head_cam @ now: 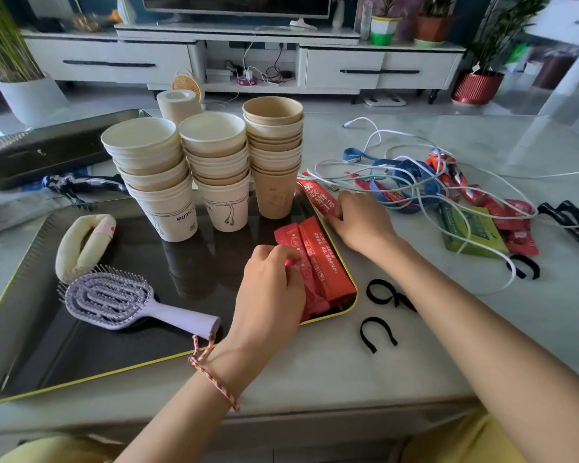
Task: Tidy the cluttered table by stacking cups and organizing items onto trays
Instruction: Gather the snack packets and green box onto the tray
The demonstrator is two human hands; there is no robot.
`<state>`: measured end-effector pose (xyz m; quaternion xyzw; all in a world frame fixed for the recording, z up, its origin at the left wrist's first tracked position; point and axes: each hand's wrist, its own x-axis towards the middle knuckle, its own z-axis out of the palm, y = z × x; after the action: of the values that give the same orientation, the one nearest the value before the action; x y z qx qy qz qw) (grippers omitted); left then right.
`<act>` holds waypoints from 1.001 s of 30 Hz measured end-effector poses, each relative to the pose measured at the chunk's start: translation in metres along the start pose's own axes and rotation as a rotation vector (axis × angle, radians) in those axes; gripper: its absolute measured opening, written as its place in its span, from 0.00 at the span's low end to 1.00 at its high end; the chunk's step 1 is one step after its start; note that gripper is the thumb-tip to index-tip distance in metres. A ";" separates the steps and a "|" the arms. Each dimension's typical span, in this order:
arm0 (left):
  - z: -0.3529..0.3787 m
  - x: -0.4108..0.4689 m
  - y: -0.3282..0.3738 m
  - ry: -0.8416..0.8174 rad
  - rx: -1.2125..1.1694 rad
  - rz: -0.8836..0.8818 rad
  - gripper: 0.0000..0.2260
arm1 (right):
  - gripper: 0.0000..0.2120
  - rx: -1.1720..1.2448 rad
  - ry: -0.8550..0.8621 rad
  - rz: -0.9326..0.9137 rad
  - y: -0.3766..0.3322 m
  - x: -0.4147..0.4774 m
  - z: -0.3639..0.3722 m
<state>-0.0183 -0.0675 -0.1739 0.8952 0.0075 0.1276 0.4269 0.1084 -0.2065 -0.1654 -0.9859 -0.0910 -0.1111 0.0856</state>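
Black, yellow-rimmed tray (64, 355) holds three paper-cup stacks (214, 168). The left hand (271, 289) grips red foil sachets (325, 269) in its right corner. The right hand (361, 222) pinches another red sachet (316, 197) at the rim. Risk: overcrowded sachets slipping off the rim.

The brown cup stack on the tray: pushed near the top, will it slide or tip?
Likely tip: the brown cup stack is tall on one narrow cup base. It looks like paper, so probably light and easy to shove. The glossy tray may let it slide if pushed low.
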 end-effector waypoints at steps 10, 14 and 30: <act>-0.004 0.000 0.002 -0.049 -0.045 -0.042 0.10 | 0.08 0.441 0.425 0.036 0.003 -0.029 -0.038; -0.006 0.003 0.000 -0.024 -0.133 -0.106 0.09 | 0.04 0.462 0.629 -0.180 -0.003 -0.061 -0.062; -0.008 0.008 0.009 0.019 -0.282 -0.163 0.15 | 0.08 0.446 0.218 -0.256 0.008 -0.059 -0.045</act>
<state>-0.0133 -0.0664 -0.1605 0.8217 0.0664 0.1006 0.5571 0.0440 -0.2324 -0.1378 -0.9054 -0.2272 -0.2036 0.2952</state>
